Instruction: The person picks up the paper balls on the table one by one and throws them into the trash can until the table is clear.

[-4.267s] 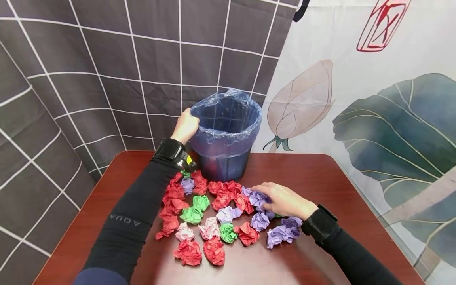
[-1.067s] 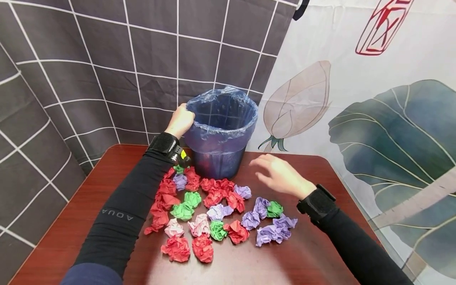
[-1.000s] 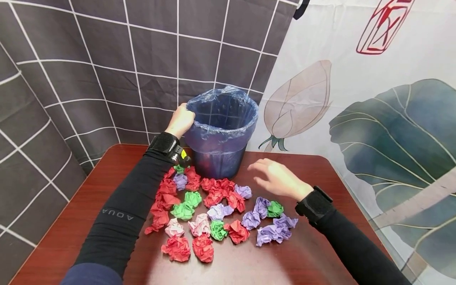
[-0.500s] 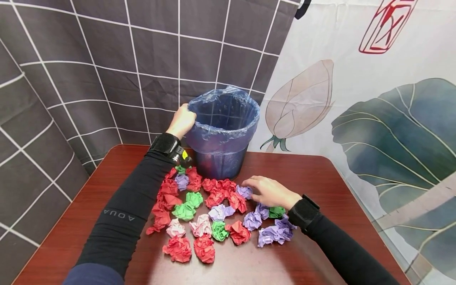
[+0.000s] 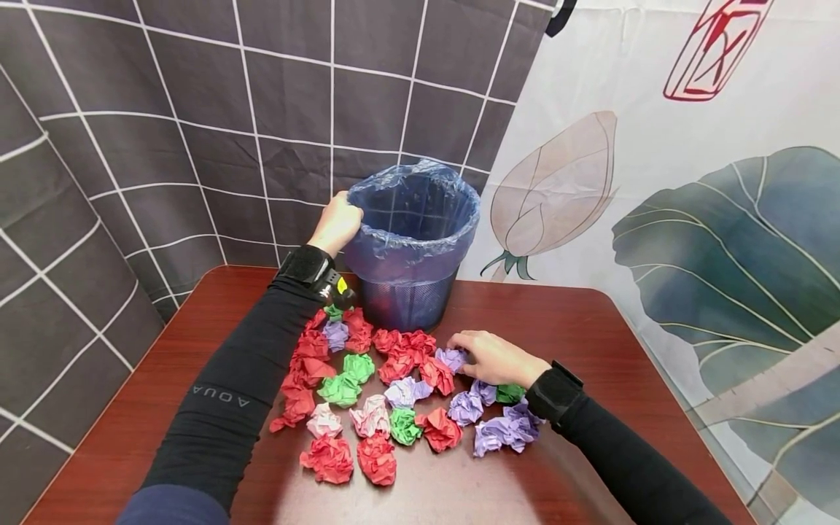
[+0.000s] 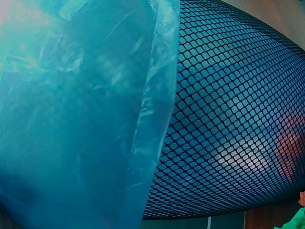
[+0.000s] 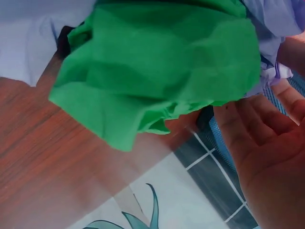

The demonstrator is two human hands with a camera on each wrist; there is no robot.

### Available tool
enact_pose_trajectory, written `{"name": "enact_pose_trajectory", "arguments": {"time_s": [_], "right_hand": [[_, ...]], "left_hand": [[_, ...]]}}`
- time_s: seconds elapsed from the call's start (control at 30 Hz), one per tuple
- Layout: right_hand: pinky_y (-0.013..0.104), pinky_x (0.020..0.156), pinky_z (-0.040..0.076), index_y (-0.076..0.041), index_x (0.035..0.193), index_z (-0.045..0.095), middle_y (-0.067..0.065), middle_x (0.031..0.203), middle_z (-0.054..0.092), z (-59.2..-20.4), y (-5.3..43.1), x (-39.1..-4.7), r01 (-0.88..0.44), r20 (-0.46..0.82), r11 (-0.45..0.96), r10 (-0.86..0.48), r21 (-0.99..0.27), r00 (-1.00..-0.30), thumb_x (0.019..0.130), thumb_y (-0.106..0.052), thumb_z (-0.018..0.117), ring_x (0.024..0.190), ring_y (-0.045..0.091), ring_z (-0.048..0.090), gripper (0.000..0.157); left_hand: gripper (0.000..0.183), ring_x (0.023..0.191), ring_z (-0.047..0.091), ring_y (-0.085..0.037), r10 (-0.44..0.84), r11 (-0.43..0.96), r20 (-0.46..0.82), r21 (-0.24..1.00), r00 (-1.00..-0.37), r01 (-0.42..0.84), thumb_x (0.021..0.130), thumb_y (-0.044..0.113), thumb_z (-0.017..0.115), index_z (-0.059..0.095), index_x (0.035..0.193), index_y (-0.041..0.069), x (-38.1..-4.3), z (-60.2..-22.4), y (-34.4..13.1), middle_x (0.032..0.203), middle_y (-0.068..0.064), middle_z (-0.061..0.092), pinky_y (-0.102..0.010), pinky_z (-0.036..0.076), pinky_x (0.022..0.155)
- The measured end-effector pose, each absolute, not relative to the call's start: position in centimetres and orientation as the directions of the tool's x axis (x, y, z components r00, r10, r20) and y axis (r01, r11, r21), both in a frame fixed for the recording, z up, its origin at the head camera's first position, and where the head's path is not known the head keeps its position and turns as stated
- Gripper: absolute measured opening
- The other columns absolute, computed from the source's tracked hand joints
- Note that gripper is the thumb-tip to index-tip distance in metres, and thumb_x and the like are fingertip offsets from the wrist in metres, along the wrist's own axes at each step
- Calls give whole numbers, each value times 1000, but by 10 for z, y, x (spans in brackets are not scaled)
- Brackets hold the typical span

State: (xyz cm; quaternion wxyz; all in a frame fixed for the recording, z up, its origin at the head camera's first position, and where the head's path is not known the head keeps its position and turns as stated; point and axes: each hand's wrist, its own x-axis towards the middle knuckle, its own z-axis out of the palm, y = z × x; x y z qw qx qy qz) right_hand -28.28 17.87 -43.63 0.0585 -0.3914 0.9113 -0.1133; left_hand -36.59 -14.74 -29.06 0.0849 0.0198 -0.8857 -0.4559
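Note:
My left hand (image 5: 337, 224) grips the left rim of a mesh waste bin (image 5: 407, 306) lined with a blue plastic bag (image 5: 420, 255). In the left wrist view, the bag (image 6: 86, 119) folds down over the black mesh (image 6: 228, 95), and the fingers are out of sight. My right hand (image 5: 499, 357) reaches low over the table, thumb and fingers curled round a crumpled purple paper ball (image 5: 451, 359) right of the red ones. The right wrist view shows the fingers (image 7: 259, 119) at purple paper (image 7: 267, 28), partly hidden behind a nearer green paper ball (image 7: 157, 71).
Crumpled paper balls cover the brown table (image 5: 538, 306) before the bin: red (image 5: 328, 459), green (image 5: 341, 390), pale pink (image 5: 370, 415) and purple (image 5: 505, 430). A dark gridded cloth (image 5: 275, 95) and a white printed cloth (image 5: 630, 58) hang behind.
The right hand was among the purple balls on the right, then hovered above the table beside the bin; it has since come down onto the purple ball. The left hand keeps its grip.

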Motion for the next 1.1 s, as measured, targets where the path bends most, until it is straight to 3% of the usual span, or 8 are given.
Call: {"name": "enact_pose_trajectory", "arguments": {"time_s": [0.33, 0.6, 0.9, 1.1], "right_hand": [[36, 88, 55, -12, 119, 65, 0, 111, 67, -411, 184, -283, -722, 85, 645, -728, -248, -680, 87, -9, 72, 96, 14, 63, 33], [36, 85, 52, -11, 124, 63, 1, 111, 65, -362, 192, -288, -742, 220, 633, -709, -220, -670, 88, -8, 70, 96, 16, 61, 37], [45, 94, 51, -7, 126, 62, 9, 119, 66, -302, 195, -287, -767, 372, 626, -684, -141, -627, 89, -8, 67, 109, 25, 62, 38], [45, 93, 51, -6, 126, 63, 10, 118, 66, -266, 194, -286, -765, 432, 634, -661, -117, -614, 88, -9, 68, 105, 26, 62, 39]], "left_hand": [[57, 137, 46, -38, -111, 583, 131, 811, -985, 42, 90, 11, 44, 43, 144, -7, -365, -290, -146, 147, -24, 49, -46, 36, 114], [56, 136, 47, -39, -109, 582, 141, 811, -984, 52, 91, 11, 43, 44, 143, -8, -366, -291, -146, 147, -25, 50, -47, 36, 114], [55, 135, 47, -39, -109, 584, 137, 810, -985, 49, 90, 10, 43, 44, 142, -8, -364, -290, -146, 145, -26, 50, -47, 36, 114], [56, 136, 47, -40, -112, 591, 133, 806, -985, 41, 90, 11, 43, 44, 143, -8, -365, -290, -146, 146, -26, 50, -47, 36, 114]]}}
